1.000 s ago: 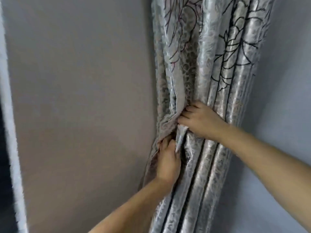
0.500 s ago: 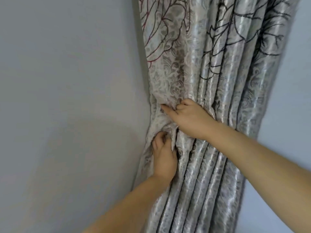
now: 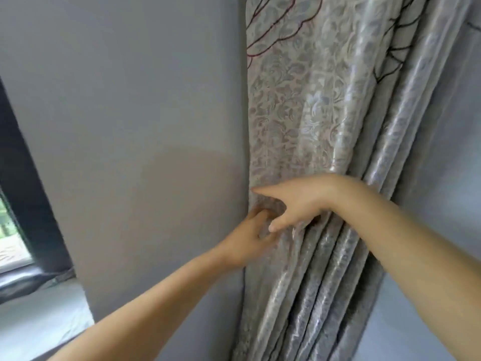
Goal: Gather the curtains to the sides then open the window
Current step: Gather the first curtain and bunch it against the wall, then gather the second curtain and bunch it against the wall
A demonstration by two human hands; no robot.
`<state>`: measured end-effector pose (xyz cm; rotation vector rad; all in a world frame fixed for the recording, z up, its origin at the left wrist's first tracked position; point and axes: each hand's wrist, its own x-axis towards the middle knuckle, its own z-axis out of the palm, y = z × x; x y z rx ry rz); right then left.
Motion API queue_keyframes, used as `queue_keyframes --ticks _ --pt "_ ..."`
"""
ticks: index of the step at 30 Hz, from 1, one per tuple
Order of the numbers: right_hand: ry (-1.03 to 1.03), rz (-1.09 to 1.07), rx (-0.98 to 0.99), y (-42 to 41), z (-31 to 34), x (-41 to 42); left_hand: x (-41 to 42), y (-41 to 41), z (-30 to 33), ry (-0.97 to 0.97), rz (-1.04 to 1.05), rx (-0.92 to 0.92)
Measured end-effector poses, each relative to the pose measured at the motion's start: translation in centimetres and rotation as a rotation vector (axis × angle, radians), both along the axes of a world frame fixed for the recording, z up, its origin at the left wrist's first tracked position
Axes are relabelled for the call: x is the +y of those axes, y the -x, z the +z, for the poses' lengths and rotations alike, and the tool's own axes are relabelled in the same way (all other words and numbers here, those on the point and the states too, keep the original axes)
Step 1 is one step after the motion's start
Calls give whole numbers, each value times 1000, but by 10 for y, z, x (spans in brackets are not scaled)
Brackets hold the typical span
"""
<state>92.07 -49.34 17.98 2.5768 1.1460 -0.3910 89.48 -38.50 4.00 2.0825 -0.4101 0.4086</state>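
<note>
A silvery patterned curtain hangs gathered in folds against the grey wall, right of centre. My left hand pinches the curtain's left edge where it meets the wall, its fingers curled into the fabric. Just above it, my right hand lies across the folds with its fingers spread and its index finger pointing left; it grips nothing. The window shows as a dark frame with a strip of bright glass at the far left edge.
A plain grey wall separates the window from the curtain. A pale sill or ledge runs below the window at bottom left. More grey wall lies right of the curtain.
My right hand has let go of the fold and opened its fingers. The camera has swung left and down, bringing the window frame and sill into view. My left hand still pinches the edge.
</note>
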Motion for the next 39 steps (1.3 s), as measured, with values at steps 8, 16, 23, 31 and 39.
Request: queue_keyframes --ticks 8,16,23,31,39 --pt "-834 23 563 69 -141 54 97 203 -62 320 333 265" --pt "-1140 -66 978 141 -243 84 115 348 -98 530 926 242" --pt "-1008 8 1225 164 -300 86 43 415 -139 683 1416 233" --pt "-748 182 1406 187 -347 69 -76 442 -176 849 1864 196" --pt "-564 327 1456 224 -346 66 -147 465 -186 916 2211 33"
